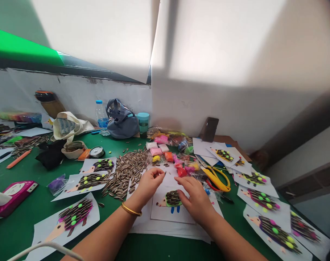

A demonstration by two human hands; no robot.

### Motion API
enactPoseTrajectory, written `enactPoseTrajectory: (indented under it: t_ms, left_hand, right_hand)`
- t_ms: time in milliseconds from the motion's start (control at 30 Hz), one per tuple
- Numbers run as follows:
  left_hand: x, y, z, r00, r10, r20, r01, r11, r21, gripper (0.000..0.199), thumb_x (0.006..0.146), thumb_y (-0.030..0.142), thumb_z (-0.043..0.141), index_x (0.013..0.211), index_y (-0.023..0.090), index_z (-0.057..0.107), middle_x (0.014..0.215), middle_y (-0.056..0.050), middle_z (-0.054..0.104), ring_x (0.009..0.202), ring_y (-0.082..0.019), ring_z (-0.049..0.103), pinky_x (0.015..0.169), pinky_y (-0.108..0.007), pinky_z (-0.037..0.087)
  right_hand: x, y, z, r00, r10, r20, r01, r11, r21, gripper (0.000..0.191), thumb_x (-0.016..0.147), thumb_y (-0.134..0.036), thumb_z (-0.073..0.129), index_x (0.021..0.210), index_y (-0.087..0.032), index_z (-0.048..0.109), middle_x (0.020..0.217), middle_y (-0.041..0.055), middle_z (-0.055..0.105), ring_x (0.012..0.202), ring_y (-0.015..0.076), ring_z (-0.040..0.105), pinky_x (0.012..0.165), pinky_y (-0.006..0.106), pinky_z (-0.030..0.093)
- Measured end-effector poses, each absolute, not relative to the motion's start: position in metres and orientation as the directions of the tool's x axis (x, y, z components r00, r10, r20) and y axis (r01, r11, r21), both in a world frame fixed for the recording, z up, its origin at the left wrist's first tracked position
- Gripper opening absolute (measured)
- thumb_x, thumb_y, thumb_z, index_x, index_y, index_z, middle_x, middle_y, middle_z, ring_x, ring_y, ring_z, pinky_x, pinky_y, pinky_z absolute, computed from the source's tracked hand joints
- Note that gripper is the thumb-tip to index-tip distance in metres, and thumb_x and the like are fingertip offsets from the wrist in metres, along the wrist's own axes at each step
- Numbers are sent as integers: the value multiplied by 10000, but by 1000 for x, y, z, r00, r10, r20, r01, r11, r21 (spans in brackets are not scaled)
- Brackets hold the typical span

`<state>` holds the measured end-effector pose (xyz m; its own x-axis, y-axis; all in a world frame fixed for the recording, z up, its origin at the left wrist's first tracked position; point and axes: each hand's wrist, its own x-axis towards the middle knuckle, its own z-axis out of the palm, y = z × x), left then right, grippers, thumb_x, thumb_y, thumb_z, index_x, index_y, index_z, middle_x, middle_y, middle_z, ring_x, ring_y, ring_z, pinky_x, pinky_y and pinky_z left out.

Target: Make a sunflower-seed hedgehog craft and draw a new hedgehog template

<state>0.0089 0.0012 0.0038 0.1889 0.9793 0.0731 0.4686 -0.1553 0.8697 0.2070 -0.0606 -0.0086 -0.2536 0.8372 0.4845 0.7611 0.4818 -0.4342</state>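
Note:
My left hand (151, 181), with a gold bangle at the wrist, is raised over the white papers, thumb and forefinger pinched together. A small dark tip, which looks like a sunflower seed (165, 173), shows at those fingertips. My right hand (194, 199) is open, thumb and fingers apart, just over the right part of a hedgehog picture (161, 212). The hedgehog's back (172, 198) has green edging and is covered with striped seeds; blue legs stand below it. Part of its right end is hidden by my right hand. A heap of sunflower seeds (127, 170) lies left of my left hand.
Finished-looking hedgehog pictures (72, 221) lie left, and several more (273, 232) right. Behind my hands are packets of coloured clay (169, 156) and yellow-handled scissors (222, 181). A phone (210, 129) leans on the wall. A bag (121, 121), bottle (101, 116) and cup (143, 125) stand behind.

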Motion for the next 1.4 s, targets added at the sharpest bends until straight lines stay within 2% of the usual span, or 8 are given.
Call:
enactPoseTrajectory:
  t_ms: [67,133,367,633,967,1067,1233,1400]
  left_hand:
    - [20,-8,7,205,978,-41,126,15,992,225,808,382,602,840,162,631,667,20,586,530,-97,478,484,-215,346]
    - [28,-14,11,274,946,-173,-69,198,978,243,764,399,653,826,168,612,546,75,453,428,-61,320,410,-200,212]
    - [27,-5,19,368,875,-314,-325,437,838,284,689,336,714,818,210,495,481,129,301,393,-36,170,394,-192,71]
    - [24,0,17,546,751,-372,-211,553,806,215,764,335,572,722,201,408,605,91,366,398,-20,231,409,-189,70]
    - [26,8,3,509,774,-375,-128,499,857,248,764,406,464,651,202,380,574,88,319,399,-33,196,404,-210,60]
    - [26,8,2,470,813,-345,-108,440,891,192,749,379,457,683,212,390,563,93,316,398,-47,188,403,-216,69]
    - [27,10,-4,335,919,-206,-46,235,971,83,716,293,472,733,216,444,544,95,328,440,-79,250,430,-213,166]
    - [28,14,-11,220,975,-14,81,-3,997,100,721,280,508,674,192,513,642,41,463,623,-126,408,571,-238,329]
  right_hand:
    - [201,-53,0,-273,838,473,756,491,-433,426,883,-225,615,1302,-237,544,1064,76,688,984,250,617,860,400,458]
    - [196,-43,8,-290,827,482,752,509,-420,392,871,-245,652,1254,-215,576,987,67,708,911,240,631,834,391,454]
    - [189,-8,24,-318,790,524,716,562,-413,106,884,-217,656,966,-239,719,915,32,746,853,212,660,788,338,443]
    - [194,-4,15,-281,820,499,623,552,-555,129,875,-170,657,896,-253,754,839,10,739,802,180,649,746,296,450]
    - [189,-2,2,-286,871,398,658,481,-579,151,906,-233,612,840,-234,748,810,22,722,779,174,631,713,287,453]
    - [182,-2,-1,-233,897,375,646,431,-630,146,885,-225,618,829,-232,753,807,24,729,783,186,637,723,306,459]
    - [175,5,-8,-88,975,202,386,221,-896,130,820,-265,651,865,-196,751,852,41,761,799,206,689,727,315,513]
    - [174,6,-10,-67,977,204,357,215,-909,163,821,-284,629,882,-180,739,864,56,757,802,210,688,734,324,522]
